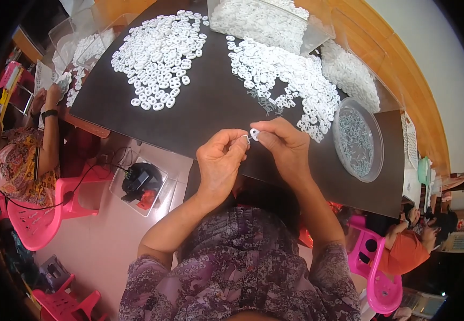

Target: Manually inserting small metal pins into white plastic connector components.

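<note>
My two hands meet over the near edge of the dark table point(200, 104). Between the thumb and fingers of my right hand point(286, 143) is a small white oval plastic piece point(254, 133) with an opening in it. My left hand point(222, 159) is closed in a pinch right beside it, with a small white bit point(247, 138) at the fingertips whose kind I cannot make out. Beyond my hands lies a heap of smaller white plastic pieces point(290, 75), with loose grey screws point(265, 102) along its near side. Farther left spreads a heap of white two-holed ovals point(157, 59).
A round clear tub point(380, 152) of screws stands at the right. Clear bins of white parts point(258, 24) line the far side. At left a person point(34, 144) works by a pink chair point(39, 219); another person point(405, 249) sits at right. A plastic tray point(141, 187) is on the floor.
</note>
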### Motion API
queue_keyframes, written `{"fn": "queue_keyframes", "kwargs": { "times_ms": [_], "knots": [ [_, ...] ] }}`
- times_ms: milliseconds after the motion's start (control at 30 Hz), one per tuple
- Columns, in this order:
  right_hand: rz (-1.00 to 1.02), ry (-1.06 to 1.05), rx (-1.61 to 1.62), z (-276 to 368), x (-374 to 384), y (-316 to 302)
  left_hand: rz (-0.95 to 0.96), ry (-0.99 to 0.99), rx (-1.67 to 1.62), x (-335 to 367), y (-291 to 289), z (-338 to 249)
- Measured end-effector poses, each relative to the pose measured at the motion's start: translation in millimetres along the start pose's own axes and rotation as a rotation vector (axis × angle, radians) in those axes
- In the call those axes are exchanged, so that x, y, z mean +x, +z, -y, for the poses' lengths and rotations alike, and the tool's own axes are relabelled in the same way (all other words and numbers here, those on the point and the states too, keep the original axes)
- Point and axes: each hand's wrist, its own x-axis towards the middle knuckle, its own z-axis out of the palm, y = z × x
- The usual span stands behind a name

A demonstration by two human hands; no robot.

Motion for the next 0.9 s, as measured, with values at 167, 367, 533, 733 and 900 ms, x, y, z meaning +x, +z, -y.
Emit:
{"fn": "queue_keyframes", "kwargs": {
  "times_ms": [167, 367, 533, 733, 900],
  "knots": [
    [-0.013, -0.003, -0.001, -2, 0, 3, -0.011, -0.072, -0.069, 1, -1, -3],
    [-0.040, -0.049, -0.007, -4, 1, 5, -0.016, -0.070, -0.077, 0, 0, -2],
    [-0.043, -0.029, -0.001, -2, 1, 6, -0.022, -0.051, -0.056, 1, -1, -4],
    [-0.041, 0.119, 0.116, 2, 0, 9, -0.003, -0.045, -0.064, 1, -1, -4],
    [-0.029, 0.142, 0.184, 8, 1, 11, 0.000, -0.045, -0.069, 2, -1, -4]
  ]
}}
